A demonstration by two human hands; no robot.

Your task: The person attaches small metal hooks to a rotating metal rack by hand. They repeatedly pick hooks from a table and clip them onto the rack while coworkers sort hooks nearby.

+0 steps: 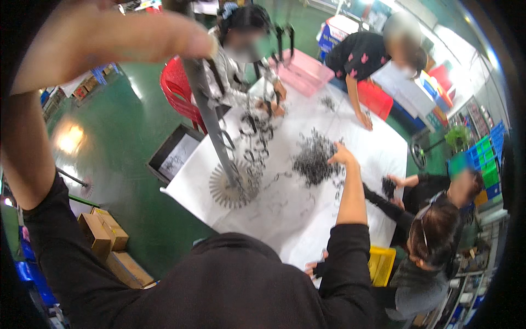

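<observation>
The person's right hand (pixel 341 155) reaches out over the white-covered work table (pixel 307 214), its fingers curled loosely down and touching the near edge of the heap of small dark metal clips (pixel 313 159), which lies about the middle of the table. Whether those fingers pinch a clip cannot be told. The left hand (pixel 109 38) is raised close to the camera at eleven o'clock, blurred, fingers held together and stretched flat toward the grey metal pole (pixel 205 104); it holds nothing that shows. The pole rises tilted from a round slotted metal base (pixel 233 189) standing on the table at nine o'clock from the heap, with loose dark rings (pixel 252 137) scattered between them.

Three other people work at the table: one seated at twelve o'clock by a red plastic chair (pixel 176 90), one leaning in at one o'clock, one at four o'clock beside a yellow plastic crate (pixel 382 264). Brown cardboard boxes (pixel 104 236) sit on the green floor at eight o'clock.
</observation>
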